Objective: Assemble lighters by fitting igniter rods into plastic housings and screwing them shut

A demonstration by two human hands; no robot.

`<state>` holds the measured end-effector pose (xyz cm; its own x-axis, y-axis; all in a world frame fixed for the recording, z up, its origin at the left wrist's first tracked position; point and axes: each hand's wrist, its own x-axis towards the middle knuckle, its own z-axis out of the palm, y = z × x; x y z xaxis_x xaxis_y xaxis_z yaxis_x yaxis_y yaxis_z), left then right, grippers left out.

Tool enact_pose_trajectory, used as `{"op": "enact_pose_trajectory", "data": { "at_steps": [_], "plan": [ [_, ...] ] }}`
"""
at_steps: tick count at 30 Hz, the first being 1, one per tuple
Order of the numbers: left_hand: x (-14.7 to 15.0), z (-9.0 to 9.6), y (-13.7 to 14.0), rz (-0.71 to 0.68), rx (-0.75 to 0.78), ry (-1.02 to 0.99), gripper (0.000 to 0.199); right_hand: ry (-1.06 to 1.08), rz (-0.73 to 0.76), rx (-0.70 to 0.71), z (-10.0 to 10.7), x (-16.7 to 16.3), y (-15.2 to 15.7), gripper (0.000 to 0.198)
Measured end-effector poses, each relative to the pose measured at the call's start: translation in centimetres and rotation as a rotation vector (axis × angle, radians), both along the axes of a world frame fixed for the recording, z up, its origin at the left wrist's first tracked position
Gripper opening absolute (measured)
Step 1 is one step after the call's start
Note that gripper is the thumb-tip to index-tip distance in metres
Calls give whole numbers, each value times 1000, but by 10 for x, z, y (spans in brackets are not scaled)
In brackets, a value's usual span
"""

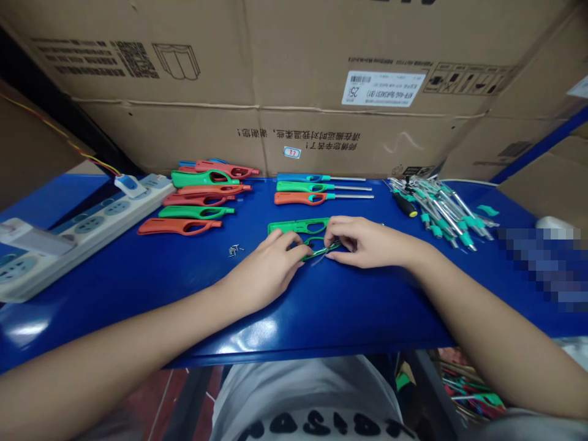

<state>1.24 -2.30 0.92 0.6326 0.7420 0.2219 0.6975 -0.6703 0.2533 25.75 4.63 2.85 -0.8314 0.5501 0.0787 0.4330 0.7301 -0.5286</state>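
held piece: a small green handle piece with thin metal parts sits at the centre of the frame, low over the worktop, between both hands.
left hand: the left hand has thumb and fingers pinched together on the piece's left end, apparently to steady it.
right hand: the right hand has its fingertips closed on the other end, around the metal; the exact contact is partly hidden. the two-ended grip seems meant to keep small parts aligned.
green shell: a green shell lies just beyond the hands, its right part covered by the right hand; probably kept there for easy reach.
left row: coloured handles lie side by side at upper left, likely lined up for picking one by one.
middle row: three lighters with metal rods lie parallel at upper centre, seemingly set apart from the bare handles.
screws: small screws lie loose near the left hand, where a sleeve or wrist could scatter them.
right pile: metal rods with teal ends lie tangled at upper right; a screwdriver rests against their left side.
limits: a power strip fills the left edge, and cardboard walls off the back.
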Motion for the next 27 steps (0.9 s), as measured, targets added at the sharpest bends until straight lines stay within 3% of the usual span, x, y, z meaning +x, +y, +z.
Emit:
{"op": "enact_pose_trajectory", "data": {
  "at_steps": [16,22,27],
  "plan": [
    [2,2,-3,37,-36,2,25,49,55,-15,-2,2,2,20],
    [0,2,-3,46,-16,16,25,9,61,-23,-2,3,2,10],
    [-1,1,-2,61,26,6,31,45,68,-8,-2,2,2,16]
  ]
}}
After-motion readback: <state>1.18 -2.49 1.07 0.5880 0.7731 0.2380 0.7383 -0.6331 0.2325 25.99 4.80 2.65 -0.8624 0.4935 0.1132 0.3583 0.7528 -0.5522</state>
